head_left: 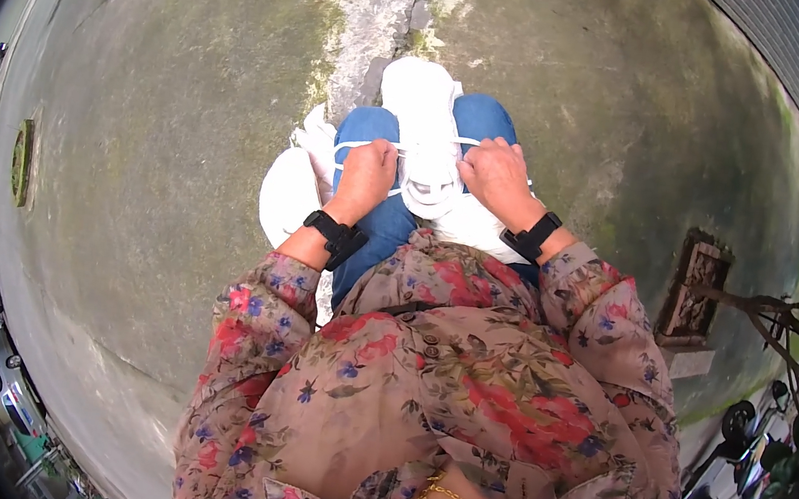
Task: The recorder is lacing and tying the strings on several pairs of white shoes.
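As the white shoe (419,92) sits between your knees: its toe points away from you, its opening faces you, and your blue jeans (485,118) flank it
Left grip: your left hand (365,178) is closed on the left lace (354,144), beside the shoe
Right grip: your right hand (498,177) is closed on the right lace (468,141), at the other side
Lace risk: uneven tension could draw one side longer, or a loose pinch could let an end slip
Shoe risk: a hard pull, or knees parting, could tip it toward the concrete ground (184,133)
Loose strands: those lying over the jeans could snag or tangle
Writing: you can read none on the shoe or your black wristbands (536,236); the things at the rim are too small to tell
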`<state>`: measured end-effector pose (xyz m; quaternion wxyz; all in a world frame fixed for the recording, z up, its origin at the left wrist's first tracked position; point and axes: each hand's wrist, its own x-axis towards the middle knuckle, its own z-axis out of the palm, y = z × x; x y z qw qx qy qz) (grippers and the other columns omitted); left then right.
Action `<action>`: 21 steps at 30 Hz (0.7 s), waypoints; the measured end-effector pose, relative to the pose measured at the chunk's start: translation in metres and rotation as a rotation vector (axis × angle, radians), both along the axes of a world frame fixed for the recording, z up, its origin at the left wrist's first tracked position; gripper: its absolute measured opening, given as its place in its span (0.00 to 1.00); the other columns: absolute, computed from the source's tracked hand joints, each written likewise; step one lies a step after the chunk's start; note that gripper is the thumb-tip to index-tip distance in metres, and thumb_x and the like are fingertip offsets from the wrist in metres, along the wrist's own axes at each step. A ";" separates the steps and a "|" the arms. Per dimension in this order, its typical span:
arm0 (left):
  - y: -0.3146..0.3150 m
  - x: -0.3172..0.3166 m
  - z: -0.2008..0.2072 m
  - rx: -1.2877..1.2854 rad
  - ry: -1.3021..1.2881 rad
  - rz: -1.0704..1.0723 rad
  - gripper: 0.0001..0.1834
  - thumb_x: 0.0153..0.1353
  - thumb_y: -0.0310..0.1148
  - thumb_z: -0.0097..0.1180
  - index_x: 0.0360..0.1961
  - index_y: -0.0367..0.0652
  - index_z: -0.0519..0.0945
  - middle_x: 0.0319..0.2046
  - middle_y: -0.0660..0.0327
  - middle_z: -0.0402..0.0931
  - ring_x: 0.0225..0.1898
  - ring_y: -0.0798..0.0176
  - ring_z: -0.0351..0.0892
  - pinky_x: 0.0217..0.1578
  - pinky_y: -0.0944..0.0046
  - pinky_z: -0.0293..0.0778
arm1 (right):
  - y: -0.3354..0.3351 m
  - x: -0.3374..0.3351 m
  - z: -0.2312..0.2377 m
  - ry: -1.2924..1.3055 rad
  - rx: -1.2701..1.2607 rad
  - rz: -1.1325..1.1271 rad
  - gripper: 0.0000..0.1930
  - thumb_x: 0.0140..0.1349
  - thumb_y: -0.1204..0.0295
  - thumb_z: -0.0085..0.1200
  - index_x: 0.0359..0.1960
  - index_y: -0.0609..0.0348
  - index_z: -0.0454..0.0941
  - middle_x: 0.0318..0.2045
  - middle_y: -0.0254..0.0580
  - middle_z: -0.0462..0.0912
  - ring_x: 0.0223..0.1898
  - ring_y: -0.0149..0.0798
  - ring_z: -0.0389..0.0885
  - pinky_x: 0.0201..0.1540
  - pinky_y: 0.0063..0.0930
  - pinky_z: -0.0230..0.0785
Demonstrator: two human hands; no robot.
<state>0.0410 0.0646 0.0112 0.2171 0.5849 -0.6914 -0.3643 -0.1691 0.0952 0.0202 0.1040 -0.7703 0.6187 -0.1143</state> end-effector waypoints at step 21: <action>0.017 -0.016 0.020 -0.312 -0.478 -0.282 0.08 0.53 0.32 0.48 0.23 0.37 0.73 0.23 0.50 0.74 0.22 0.50 0.77 0.22 0.55 0.72 | 0.006 0.009 0.010 0.046 0.004 0.081 0.12 0.51 0.63 0.50 0.17 0.57 0.76 0.24 0.42 0.75 0.34 0.43 0.71 0.35 0.38 0.57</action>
